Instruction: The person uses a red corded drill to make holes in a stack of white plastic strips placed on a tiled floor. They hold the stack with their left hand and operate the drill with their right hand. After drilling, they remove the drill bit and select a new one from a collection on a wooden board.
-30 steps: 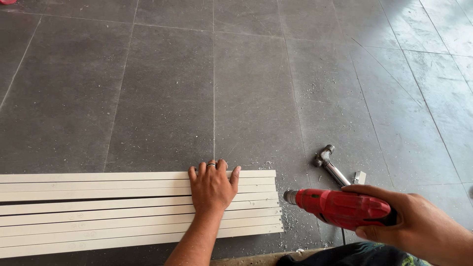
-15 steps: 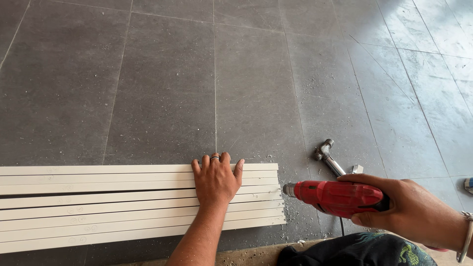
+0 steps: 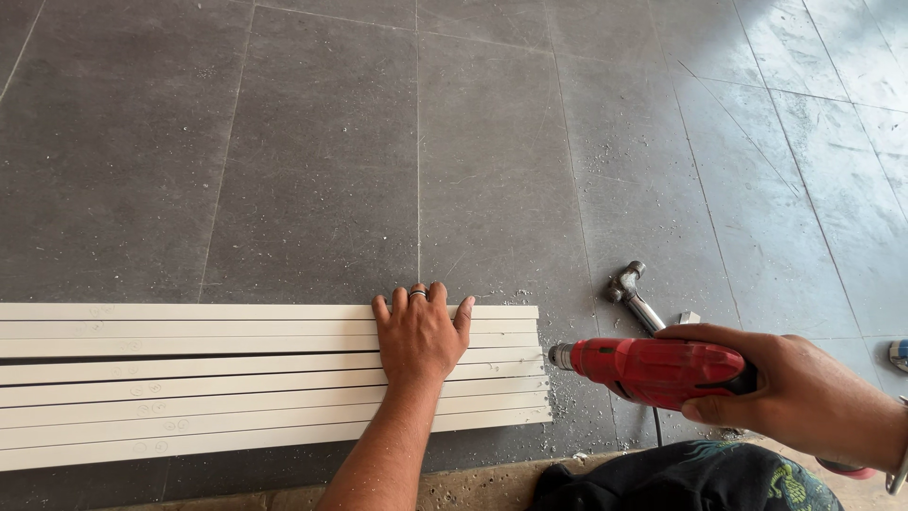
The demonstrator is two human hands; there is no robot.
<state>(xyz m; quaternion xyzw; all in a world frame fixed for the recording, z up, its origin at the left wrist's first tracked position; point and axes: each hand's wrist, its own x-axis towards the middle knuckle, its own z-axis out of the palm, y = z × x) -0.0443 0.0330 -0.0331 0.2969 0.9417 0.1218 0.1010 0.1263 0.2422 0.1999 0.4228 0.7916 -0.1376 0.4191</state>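
**Operator A:** Since the frame 1 second earlier, what has moved?

**Operator B:** Very little. Relative to the strip ends, the red power drill (image 3: 662, 371) holds nearly the same station, its chuck pointing toward 9 o'clock. The view has tilted slightly, so the strips sit a little higher in the frame. Neither hand has changed its hold.

**Operator A:** Report the hand states.

**Operator B:** Left hand (image 3: 419, 333): flat, fingers spread, palm pressed on the white strips (image 3: 189, 378). It grips nothing; it bears down. A ring shows on 1 finger. Right hand (image 3: 785, 393): wrapped around the drill body, holding it level just above the floor.

**Operator A:** Location of the workpieces?

**Operator B:** About 7 long white strips lie side by side on the grey tiled floor (image 3: 312, 170), running from the 9 o'clock edge of the view to just left of centre. Their cut ends are roughly flush. The chuck tip stands just beside those ends, at 3 o'clock from them; contact cannot be confirmed.

**Operator A:** Other items?

**Operator B:** 1 hammer (image 3: 634, 295) lies on the floor at 12 o'clock from the drill. White debris is scattered near the strip ends. Judgement: with so little change, the set-up reads as steadied and aligned.
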